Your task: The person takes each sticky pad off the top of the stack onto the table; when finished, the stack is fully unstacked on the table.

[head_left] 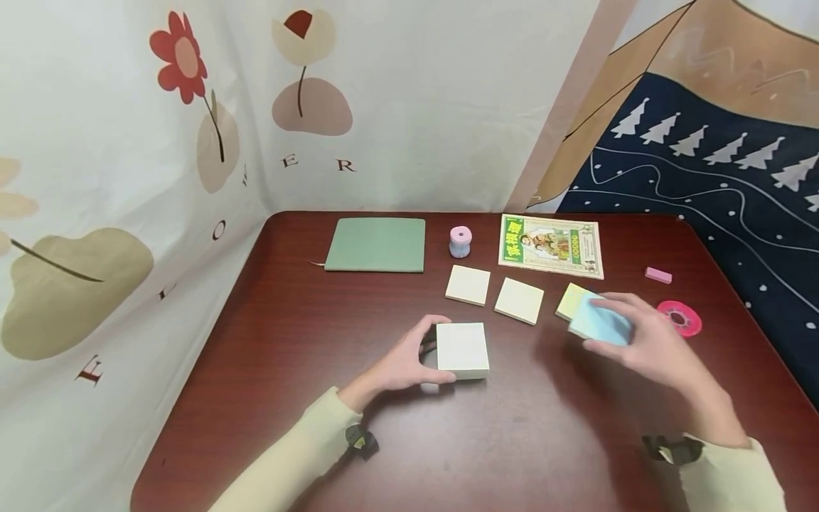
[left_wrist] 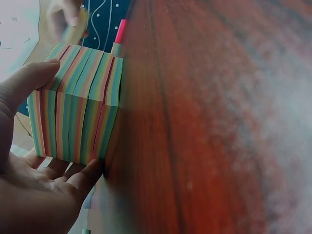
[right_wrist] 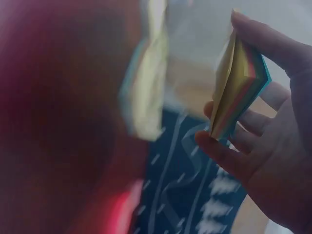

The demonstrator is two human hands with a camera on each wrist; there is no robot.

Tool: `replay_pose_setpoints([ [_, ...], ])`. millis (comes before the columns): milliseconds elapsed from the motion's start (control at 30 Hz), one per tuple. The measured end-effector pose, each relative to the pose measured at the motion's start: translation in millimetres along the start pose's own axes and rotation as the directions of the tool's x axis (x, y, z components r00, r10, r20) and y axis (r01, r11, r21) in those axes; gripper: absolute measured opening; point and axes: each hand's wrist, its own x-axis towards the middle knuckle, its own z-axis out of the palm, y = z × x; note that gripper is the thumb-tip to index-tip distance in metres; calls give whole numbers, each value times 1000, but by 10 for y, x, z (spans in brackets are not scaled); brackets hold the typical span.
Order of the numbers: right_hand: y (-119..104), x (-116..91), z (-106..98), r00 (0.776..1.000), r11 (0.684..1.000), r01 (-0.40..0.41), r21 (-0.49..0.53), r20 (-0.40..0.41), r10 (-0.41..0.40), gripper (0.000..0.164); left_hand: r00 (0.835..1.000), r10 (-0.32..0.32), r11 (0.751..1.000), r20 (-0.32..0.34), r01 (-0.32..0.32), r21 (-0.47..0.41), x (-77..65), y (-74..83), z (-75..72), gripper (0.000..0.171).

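Observation:
My left hand (head_left: 404, 361) grips a squat stack of sticky note pads (head_left: 462, 347), thumb on the near side and fingers on the far side. Striped pastel layers of the stack (left_wrist: 80, 112) show in the left wrist view, and it appears to rest on the table. To the right, my right hand (head_left: 655, 345) pinches a sticky note pad (head_left: 600, 321) with a light blue face, held above the table. Partly behind it lies a yellow pad (head_left: 569, 300). Two cream pads (head_left: 468, 284) lie flat beyond the stack.
At the back of the dark red table (head_left: 301, 320) lie a green notebook (head_left: 376, 244), a pink and blue spool-shaped item (head_left: 460, 242) and an illustrated booklet (head_left: 550, 245). A pink eraser-like block (head_left: 658, 275) and a pink ring (head_left: 683, 318) lie at the right. Printed cloth hangs behind.

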Motion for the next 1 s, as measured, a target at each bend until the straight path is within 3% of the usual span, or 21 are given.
replay_pose_setpoints([
  [133,402,-158,-50,994,993,-108,-51,30,110,73,1000,-13,1000,-3,13,24,-17,12,-2,80],
  [300,671,-250,-27,985,986,-146,-82,78,153,73,1000,-20,999,-5,21,45,-24,16,-6,80],
  [667,796,-213,37,967,982,-165,-94,179,179,80,1000,-18,999,-2,18,51,-20,1,0,81],
  [1000,789,-193,22,969,986,-120,-119,203,142,79,1000,-11,998,-3,11,56,-8,-2,-9,81],
])
